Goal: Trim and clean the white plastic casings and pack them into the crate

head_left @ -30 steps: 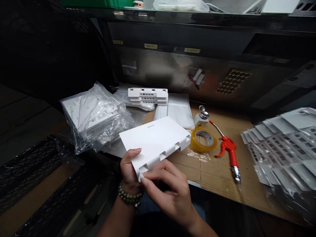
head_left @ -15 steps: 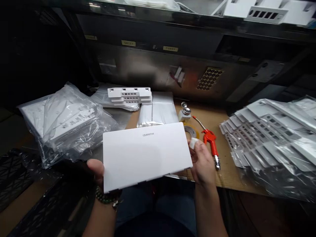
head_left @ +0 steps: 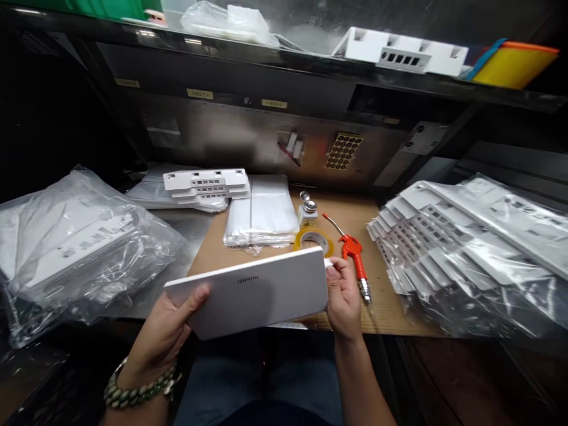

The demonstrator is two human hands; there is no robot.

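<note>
A white plastic cover [head_left: 261, 302] marked HUAWEI, its lettering upside down, is held in the air over the front of the bench, tilted with its top edge toward me. My left hand [head_left: 171, 319] grips its left end, thumb on the face and fingers behind. At the right end, my right hand [head_left: 344, 296] is closed with a small white wipe [head_left: 328, 263] pinched between thumb and fingers, against the cover's side edge. Whether the right fingers also bear the cover's weight is hidden. Just beyond lie a yellow tape roll [head_left: 331, 244] and a red air blow gun [head_left: 352, 248].
Bagged white housings [head_left: 71, 236] lie at left, and a slanted row of housings in plastic [head_left: 444, 236] at right. Behind stand stacked covers [head_left: 206, 183], clear bags [head_left: 261, 213] and a pump bottle [head_left: 307, 214]. An overhead shelf [head_left: 310, 62] spans the back.
The cover has tipped so its face looks darker and foreshortened. My left thumb has come over its face. The wipe stays at the right edge, and the camera view has shifted.
</note>
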